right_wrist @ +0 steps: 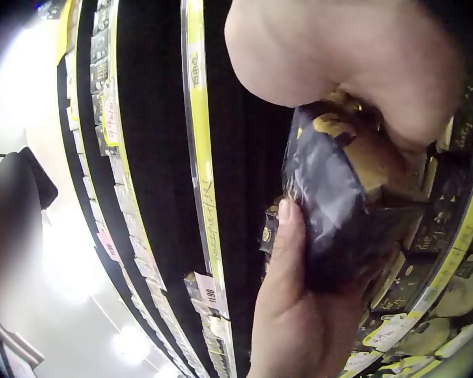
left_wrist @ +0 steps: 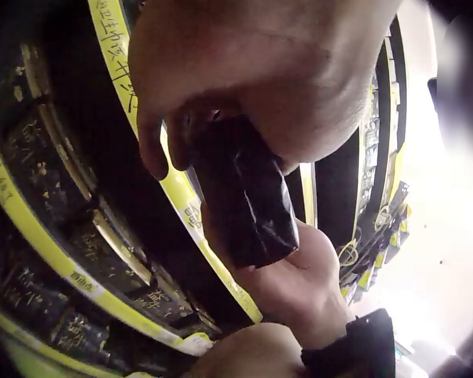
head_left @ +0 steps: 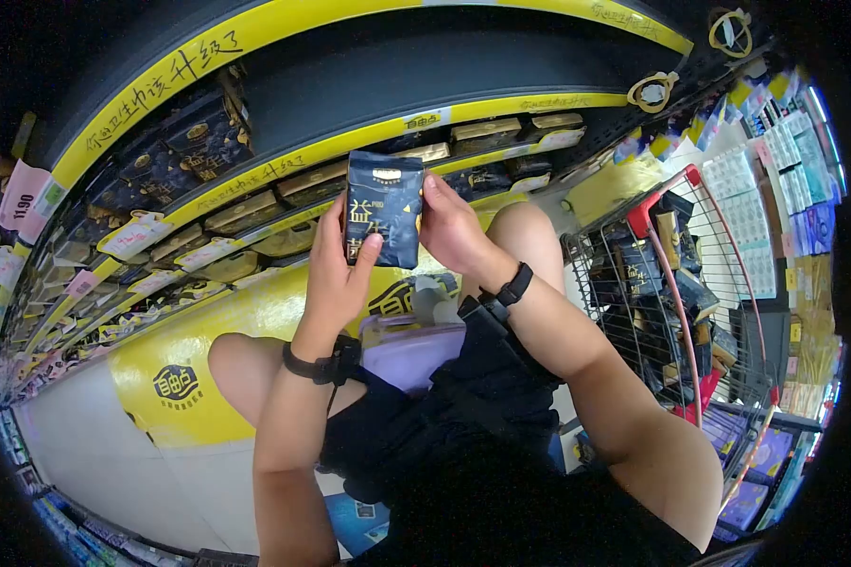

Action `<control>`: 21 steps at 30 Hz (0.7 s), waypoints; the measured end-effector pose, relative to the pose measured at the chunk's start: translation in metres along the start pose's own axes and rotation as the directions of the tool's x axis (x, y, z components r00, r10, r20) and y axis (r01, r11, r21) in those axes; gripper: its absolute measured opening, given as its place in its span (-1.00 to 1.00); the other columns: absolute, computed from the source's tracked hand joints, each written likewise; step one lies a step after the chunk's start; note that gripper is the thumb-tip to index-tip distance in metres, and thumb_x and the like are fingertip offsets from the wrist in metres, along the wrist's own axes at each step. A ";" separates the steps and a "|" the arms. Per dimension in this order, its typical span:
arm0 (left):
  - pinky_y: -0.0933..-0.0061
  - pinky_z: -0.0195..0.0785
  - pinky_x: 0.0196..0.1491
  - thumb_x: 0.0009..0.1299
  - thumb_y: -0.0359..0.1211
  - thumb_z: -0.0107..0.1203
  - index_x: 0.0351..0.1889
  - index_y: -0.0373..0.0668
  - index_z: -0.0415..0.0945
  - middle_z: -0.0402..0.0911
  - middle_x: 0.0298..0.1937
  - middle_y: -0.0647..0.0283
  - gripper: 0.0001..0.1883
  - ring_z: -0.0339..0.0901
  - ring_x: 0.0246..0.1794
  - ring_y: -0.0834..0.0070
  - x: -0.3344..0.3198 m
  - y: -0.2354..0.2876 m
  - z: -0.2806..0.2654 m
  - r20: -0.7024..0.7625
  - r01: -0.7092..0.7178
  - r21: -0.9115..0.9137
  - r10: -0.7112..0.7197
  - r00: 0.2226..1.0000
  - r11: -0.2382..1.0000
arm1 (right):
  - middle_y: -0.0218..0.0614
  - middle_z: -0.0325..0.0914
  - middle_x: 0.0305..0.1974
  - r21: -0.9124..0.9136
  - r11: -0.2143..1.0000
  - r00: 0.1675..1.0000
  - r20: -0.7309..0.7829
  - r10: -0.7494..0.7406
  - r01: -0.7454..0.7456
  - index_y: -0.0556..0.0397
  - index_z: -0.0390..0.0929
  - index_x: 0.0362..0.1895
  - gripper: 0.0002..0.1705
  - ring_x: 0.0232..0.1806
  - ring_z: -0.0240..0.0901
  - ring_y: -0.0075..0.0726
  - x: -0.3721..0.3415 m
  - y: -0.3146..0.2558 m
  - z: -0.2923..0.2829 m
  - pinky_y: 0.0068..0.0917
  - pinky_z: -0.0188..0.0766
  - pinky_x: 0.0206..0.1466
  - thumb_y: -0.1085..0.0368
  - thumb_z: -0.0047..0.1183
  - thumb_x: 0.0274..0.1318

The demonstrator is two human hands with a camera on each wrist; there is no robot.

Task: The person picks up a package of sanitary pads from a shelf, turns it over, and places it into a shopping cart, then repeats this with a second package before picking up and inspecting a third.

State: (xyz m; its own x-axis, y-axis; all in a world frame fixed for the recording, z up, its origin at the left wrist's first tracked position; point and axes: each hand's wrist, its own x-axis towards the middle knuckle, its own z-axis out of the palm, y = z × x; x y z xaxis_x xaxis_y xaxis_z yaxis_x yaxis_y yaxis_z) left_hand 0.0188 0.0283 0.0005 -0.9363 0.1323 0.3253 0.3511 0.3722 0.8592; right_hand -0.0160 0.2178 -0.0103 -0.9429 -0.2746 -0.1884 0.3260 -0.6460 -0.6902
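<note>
A dark blue packet [head_left: 384, 210] with gold and white lettering is held upright between both hands in the head view. The left hand [head_left: 342, 274] grips its left side, thumb across the lower front. On the right edge, the right hand [head_left: 454, 227] holds it with fingers at the side and partly behind. In the left wrist view the packet [left_wrist: 248, 197] shows its narrow dark side between the two hands. The right wrist view shows the packet's [right_wrist: 331, 189] crinkled dark wrapping and a gold-brown side, the left thumb pressed on it.
Shelves with yellow edge strips [head_left: 350, 156] hold rows of similar dark packets [head_left: 199, 142]. A red-handled wire cart [head_left: 700, 312] with more packets stands at the right. Between the person's bent knees is a light purple object [head_left: 411, 354].
</note>
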 end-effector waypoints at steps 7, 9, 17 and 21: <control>0.27 0.44 -0.02 0.62 -0.18 -0.08 0.14 -0.33 0.43 0.65 -0.13 -0.03 -0.62 0.64 -0.13 0.18 0.002 -0.008 -0.005 -0.006 0.151 -0.069 -0.152 0.988 0.986 | -0.25 0.53 0.16 -0.221 0.973 0.982 0.153 0.108 -0.073 0.18 0.37 0.30 -0.31 0.19 0.45 -0.38 0.002 0.008 0.001 -0.37 0.36 0.33 -0.16 -0.47 0.58; 0.31 0.45 -0.04 0.58 -0.25 -0.02 0.07 -0.31 0.46 0.64 -0.16 0.03 -0.69 0.63 -0.14 0.23 0.002 -0.018 -0.001 -0.005 0.169 -0.086 -0.170 0.985 0.982 | -0.25 0.52 0.16 -0.230 0.968 0.980 0.145 0.139 -0.104 0.16 0.38 0.28 -0.29 0.17 0.45 -0.41 0.000 0.009 0.006 -0.39 0.38 0.30 -0.19 -0.48 0.57; 0.37 0.46 0.08 0.38 -0.38 0.24 0.28 -0.27 0.29 0.50 0.14 0.10 -0.45 0.52 0.09 0.33 0.000 -0.012 0.006 0.024 0.013 -0.187 -0.008 1.000 0.982 | -0.10 0.42 0.14 -0.620 0.778 0.994 0.090 -0.061 0.104 0.23 0.10 0.40 -0.22 0.15 0.37 -0.36 -0.001 0.010 0.003 -0.43 0.37 0.21 -0.20 -0.19 0.50; 0.25 0.46 0.15 0.32 -0.32 0.32 0.39 -0.28 0.14 0.43 0.25 -0.03 -0.25 0.47 0.23 0.20 -0.005 0.005 0.013 0.094 0.054 -0.122 -0.043 0.995 0.991 | -0.03 0.38 0.16 -0.722 0.660 0.975 0.090 -0.206 0.206 0.27 0.08 0.38 -0.23 0.20 0.32 -0.27 0.003 0.022 -0.013 -0.33 0.30 0.29 -0.18 -0.22 0.51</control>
State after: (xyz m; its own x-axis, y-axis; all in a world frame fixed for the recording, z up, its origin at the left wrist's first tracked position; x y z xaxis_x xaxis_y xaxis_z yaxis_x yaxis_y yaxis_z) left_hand 0.0256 0.0415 -0.0017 -0.9470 0.2018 0.2497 0.2982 0.2641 0.9172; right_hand -0.0127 0.2122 -0.0354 -0.9798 -0.1986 0.0210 -0.0277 0.0312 -0.9991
